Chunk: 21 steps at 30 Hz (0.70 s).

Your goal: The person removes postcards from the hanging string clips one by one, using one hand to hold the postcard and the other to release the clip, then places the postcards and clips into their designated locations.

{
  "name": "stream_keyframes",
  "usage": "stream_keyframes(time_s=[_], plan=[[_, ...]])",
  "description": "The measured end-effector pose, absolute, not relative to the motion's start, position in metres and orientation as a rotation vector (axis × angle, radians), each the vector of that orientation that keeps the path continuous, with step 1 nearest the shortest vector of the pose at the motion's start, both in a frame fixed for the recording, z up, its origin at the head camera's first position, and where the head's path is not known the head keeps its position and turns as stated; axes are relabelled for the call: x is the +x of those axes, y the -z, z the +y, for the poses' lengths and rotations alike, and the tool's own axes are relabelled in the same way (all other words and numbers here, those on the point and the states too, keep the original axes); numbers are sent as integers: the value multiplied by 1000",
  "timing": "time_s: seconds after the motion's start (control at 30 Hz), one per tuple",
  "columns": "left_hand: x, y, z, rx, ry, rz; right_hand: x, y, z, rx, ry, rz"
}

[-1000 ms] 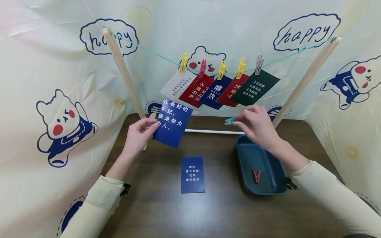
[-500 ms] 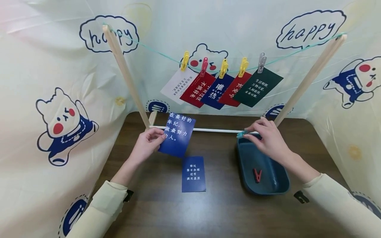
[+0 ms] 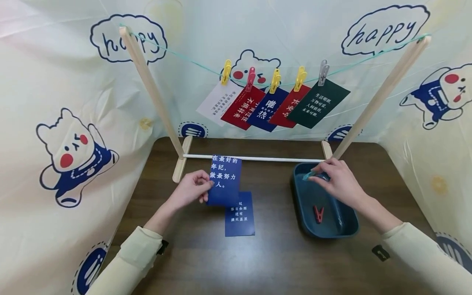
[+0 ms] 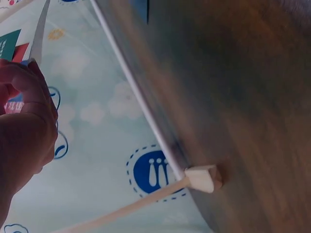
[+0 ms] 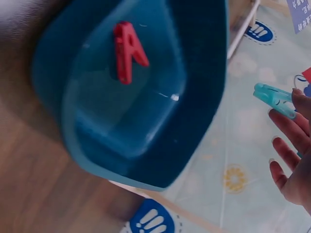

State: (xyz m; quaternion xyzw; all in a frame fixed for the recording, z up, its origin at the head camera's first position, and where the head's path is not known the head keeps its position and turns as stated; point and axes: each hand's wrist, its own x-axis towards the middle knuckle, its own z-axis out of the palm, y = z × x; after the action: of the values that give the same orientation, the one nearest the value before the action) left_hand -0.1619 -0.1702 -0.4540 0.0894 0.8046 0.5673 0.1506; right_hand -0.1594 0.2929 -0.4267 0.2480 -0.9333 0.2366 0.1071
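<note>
My left hand (image 3: 191, 187) pinches a dark blue card (image 3: 226, 178) with white writing by its left edge. The held card is upright above the table and overlaps the view of a second blue card (image 3: 239, 223) lying flat. Between thumb and finger of my right hand (image 3: 341, 180) is a teal clothespin (image 5: 274, 99), over the back part of a blue tray (image 3: 337, 227). A red clothespin (image 5: 127, 51) lies in that tray. In the left wrist view the left hand (image 4: 29, 104) shows at the left edge, its card mostly hidden.
A green string (image 3: 199, 65) hangs between two wooden posts (image 3: 151, 90). Several cards hang there from clothespins, with a green card (image 3: 318, 104) rightmost. A white rod (image 3: 265, 158) joins the posts low down. A printed cloth surrounds the wooden table (image 3: 206, 262).
Both hands have come down from near the hanging cards. The left moved rightward with its card, now overlapping the lying card. The right moved right with the teal clothespin, over the tray.
</note>
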Motion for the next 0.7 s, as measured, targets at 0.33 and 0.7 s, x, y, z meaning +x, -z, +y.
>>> stream_keyframes(time_s=[0.33,0.7], plan=[[-150,485,-161,253,-1595,2078,-157,450,300,659,-695,-2987],[-144,505,-148,232,-1559,1974,-154,471,306,737,-605,-3071]])
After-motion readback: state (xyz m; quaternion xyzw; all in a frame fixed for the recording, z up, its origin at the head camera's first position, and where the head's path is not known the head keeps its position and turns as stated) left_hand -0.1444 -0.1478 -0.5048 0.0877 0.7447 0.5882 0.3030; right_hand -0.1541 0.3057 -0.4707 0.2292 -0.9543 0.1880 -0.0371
